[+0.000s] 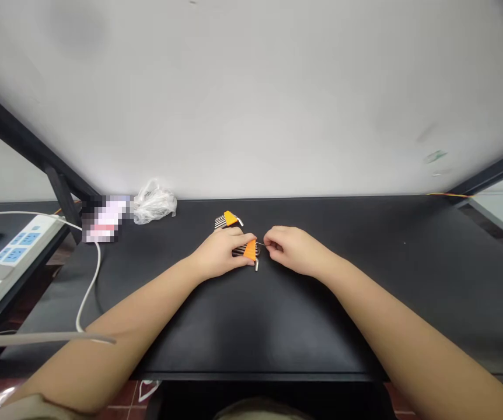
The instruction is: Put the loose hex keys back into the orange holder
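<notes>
My left hand [225, 252] grips an orange holder [250, 249] with several metal hex keys in it, thumb below and fingers above. One short bent key end sticks out at the holder's lower right. Just right of it, my right hand [283, 245] is closed in a pinch on a thin metal key [260, 243] that reaches toward the holder. Behind my left hand, a second orange holder [230, 218] with several hex keys lies on the black table [251, 326].
A crumpled clear plastic bag [154, 202] lies at the back left, beside a pixelated item [105, 221]. A white cable [98, 262] hangs over the table's left side. Farther left is a white power strip [19, 251]. A grey wall [278, 105] rises behind the table.
</notes>
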